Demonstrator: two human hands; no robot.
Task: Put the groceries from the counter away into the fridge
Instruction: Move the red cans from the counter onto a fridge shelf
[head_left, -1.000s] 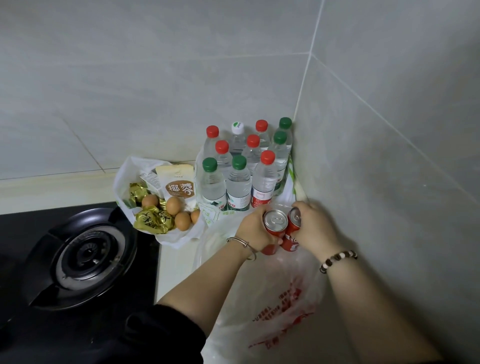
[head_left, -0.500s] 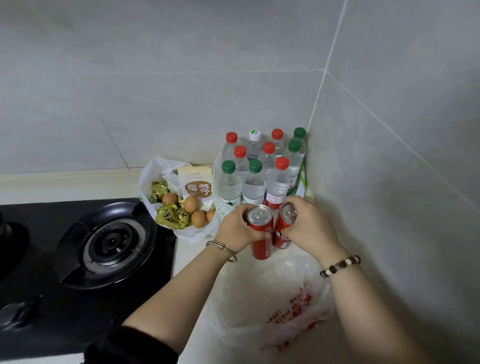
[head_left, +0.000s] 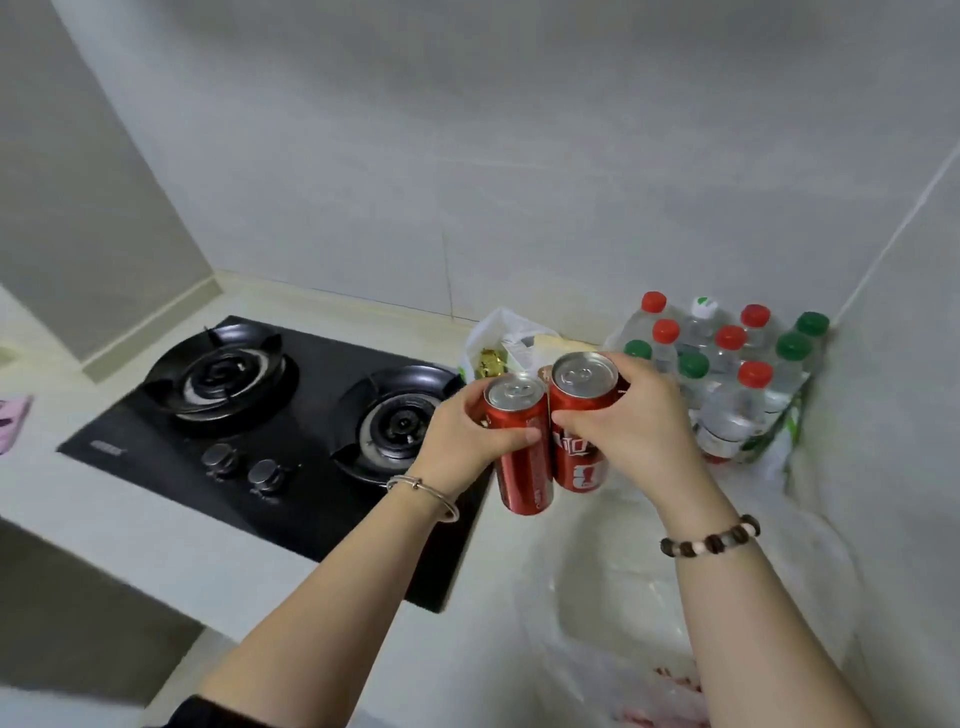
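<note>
Cans have come up since a second ago. Then both sat low at the mouth of the plastic bag (head_left: 623, 597); now they hang in the air above the worktop (head_left: 156, 545), clear of that bag, upright and side by side, touching or nearly so.

The left hand (head_left: 462, 441) grips the left can (head_left: 522, 478) round its upper half, fingers curled behind it and thumb across the front. The right hand (head_left: 634, 431) grips the right can (head_left: 576, 457) the same way, thumb on the near face above the white lettering. The right can is held a little higher than the left. Both silver tops face the camera.

The view has swung left as well. Half a second ago only one burner showed; now the whole black hob (head_left: 270, 415) is in sight, with two burners and two knobs (head_left: 265, 473), and a pink thing (head_left: 13, 421) lies at the far left edge.

The bottles (head_left: 727, 374) stand as before in the wall corner, packed together under red, green and one white cap, just right of the hands. The small white bag (head_left: 498, 338) behind the cans now shows only its rim and a gold packet (head_left: 491, 361); the eggs seen earlier are hidden by the hands and cans.

The plastic bag lies slack and open under the right forearm, red print at its lower edge. A silver bangle (head_left: 423, 491) circles the left wrist, a bead bracelet (head_left: 711, 540) the right.
</note>
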